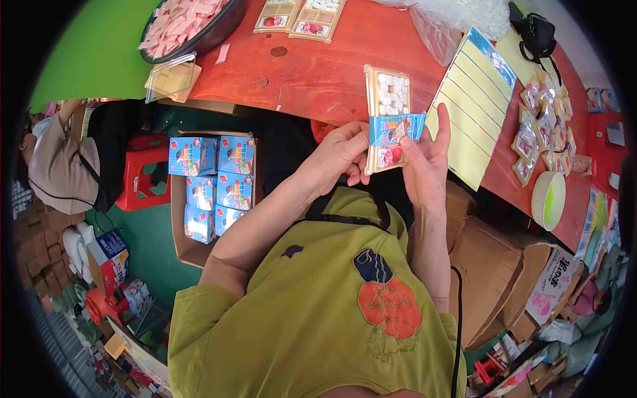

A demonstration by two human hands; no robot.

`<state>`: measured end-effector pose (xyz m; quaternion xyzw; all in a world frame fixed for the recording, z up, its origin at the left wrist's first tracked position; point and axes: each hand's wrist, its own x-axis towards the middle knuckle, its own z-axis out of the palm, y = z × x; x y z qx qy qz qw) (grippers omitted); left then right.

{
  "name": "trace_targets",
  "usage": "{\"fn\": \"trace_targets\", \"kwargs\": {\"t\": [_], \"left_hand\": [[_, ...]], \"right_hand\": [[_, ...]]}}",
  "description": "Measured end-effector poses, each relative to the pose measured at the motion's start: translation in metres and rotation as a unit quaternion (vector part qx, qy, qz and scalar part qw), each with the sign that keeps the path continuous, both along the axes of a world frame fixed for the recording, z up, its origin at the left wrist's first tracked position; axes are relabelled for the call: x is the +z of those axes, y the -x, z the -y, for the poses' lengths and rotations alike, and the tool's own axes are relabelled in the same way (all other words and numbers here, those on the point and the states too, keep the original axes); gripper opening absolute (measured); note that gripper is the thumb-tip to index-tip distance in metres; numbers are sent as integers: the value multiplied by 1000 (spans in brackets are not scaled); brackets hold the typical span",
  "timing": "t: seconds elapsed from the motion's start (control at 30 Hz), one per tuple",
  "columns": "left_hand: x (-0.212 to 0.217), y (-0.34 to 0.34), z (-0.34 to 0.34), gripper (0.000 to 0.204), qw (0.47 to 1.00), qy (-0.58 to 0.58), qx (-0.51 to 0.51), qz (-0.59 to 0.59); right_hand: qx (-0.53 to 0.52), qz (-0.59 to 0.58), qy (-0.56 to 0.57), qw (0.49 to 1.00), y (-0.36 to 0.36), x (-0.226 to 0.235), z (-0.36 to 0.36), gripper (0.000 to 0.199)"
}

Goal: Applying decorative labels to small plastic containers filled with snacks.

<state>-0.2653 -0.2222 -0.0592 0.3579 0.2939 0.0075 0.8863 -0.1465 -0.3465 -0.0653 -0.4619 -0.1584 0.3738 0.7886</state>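
Over at the far left, a dark bowl [192,30] of pale pink pieces sits on the red table [318,73], with a clear plastic lid [172,79] just beside its near edge. Below the table edge, an open carton [189,249] holds blue printed boxes [212,179] standing in rows. Your left hand [338,156] is closed on the left edge of a clear candy tray [387,106], thumb on top and fingers curled behind it. That tray is held up off the table, in front of your chest, its far half filled with white pieces. A blue paper band [396,127] wraps around its middle. Your right hand [424,159] pinches the band and the tray's right edge, fingers pointing up. Just right of it, a sheet of yellow strips [474,113] lies on the table. Further right lie small filled packets [544,126], with a roll of tape [548,199] near them.
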Motion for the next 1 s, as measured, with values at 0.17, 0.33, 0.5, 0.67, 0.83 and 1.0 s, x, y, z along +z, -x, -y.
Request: {"fn": "trace_targets", "kwargs": {"t": [0.17,0.33,0.5,0.67,0.83,1.0], "left_hand": [[-8,2,-6,26,984,-107,115,-84],[-4,23,-5,22,952,-173,246,-53],[-4,20,-4,22,990,-99,93,28],[-10,36,-15,21,987,-67,110,97],[-6,46,-33,14,868,-398,36,294],[25,44,-41,18,773,-528,-62,346]], "right_hand": [[11,24,14,1000,-2,4,1,88],[10,83,31,996,-3,6,2,90],[0,185,15,983,9,5,-2,84],[4,194,42,980,-4,20,23,53],[106,459,36,881,-22,47,42,14],[99,458,14,884,-29,64,53,24]]}}
